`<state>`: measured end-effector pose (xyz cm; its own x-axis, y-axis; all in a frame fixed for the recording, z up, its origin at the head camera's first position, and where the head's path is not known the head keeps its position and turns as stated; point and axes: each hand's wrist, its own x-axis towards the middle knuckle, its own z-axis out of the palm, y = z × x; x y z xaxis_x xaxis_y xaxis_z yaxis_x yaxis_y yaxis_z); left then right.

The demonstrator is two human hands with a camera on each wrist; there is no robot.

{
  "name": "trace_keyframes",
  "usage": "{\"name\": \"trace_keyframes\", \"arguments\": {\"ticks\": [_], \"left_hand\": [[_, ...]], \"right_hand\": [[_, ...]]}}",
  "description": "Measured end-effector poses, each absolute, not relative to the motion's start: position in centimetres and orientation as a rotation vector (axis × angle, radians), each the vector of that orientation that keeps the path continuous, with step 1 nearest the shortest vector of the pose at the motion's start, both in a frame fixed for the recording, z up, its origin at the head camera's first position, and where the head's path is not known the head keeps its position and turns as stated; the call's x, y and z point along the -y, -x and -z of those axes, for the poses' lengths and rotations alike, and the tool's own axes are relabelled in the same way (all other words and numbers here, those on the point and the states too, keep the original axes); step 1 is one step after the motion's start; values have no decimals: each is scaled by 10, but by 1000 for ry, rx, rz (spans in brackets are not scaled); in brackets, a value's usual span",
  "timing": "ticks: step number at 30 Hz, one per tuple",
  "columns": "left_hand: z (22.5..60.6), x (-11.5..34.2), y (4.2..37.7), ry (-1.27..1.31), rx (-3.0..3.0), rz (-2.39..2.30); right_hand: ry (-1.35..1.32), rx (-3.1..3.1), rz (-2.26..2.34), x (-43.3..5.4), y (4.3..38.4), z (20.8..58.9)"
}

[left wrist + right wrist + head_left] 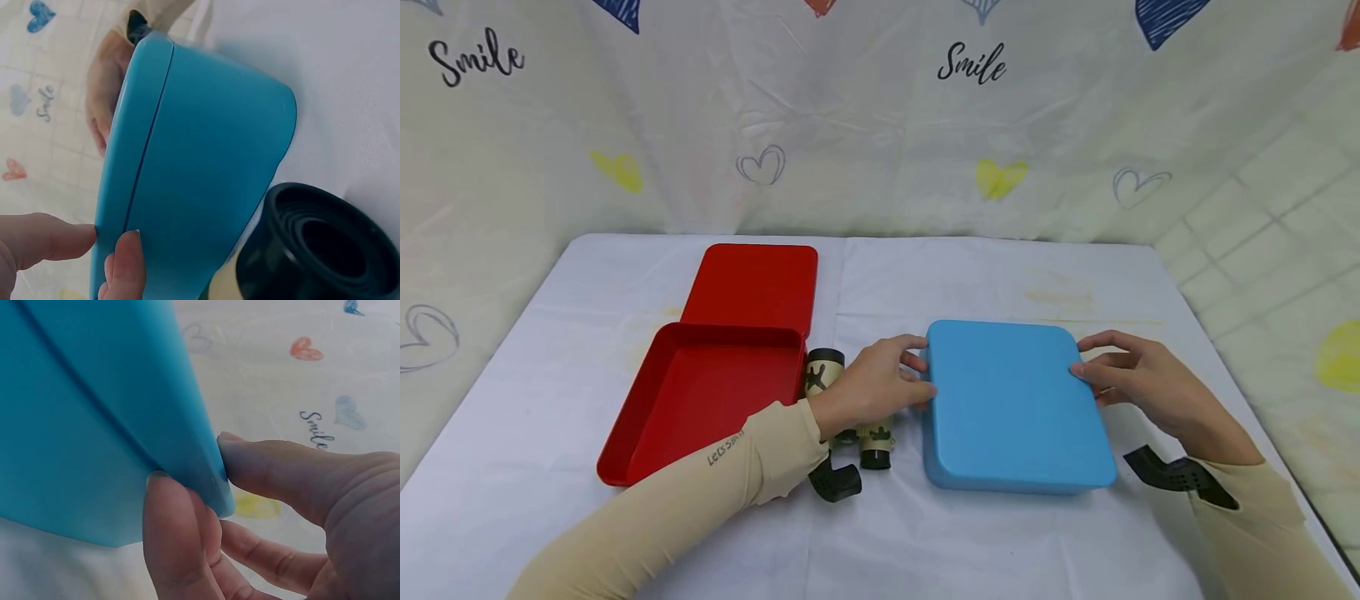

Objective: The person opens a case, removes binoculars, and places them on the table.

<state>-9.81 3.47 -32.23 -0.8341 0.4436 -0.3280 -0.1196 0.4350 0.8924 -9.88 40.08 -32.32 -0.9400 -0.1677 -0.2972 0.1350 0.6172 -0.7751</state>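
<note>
A blue box point(1015, 408) with its lid on stands on the table, right of the middle. At its left edge, my left hand point(871, 385) has the thumb on the lid's rim and a fingertip at the seam below, as the left wrist view shows. My right hand point(1138, 383) pinches the lid point(181, 406) at the opposite edge, thumb on the top corner and a fingertip at the seam. The lid lies level on the box. Camouflage-patterned binoculars point(876, 442) lie partly hidden under my left wrist; a dark eyepiece point(331, 250) shows close beside the box.
To the left, a red box point(617, 454) lies open, its lid point(752, 283) folded back flat behind it. My left sleeve point(677, 500) crosses its front corner. A patterned cloth point(865, 100) with hearts hangs behind the white-covered table point(887, 550).
</note>
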Motion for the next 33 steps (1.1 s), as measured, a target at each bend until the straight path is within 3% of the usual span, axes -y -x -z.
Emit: {"name": "trace_keyframes", "arguments": {"ticks": [33], "left_hand": [[324, -38, 95, -248, -2171, -1437]], "right_hand": [[22, -2514, 1223, -398, 98, 323]]}}
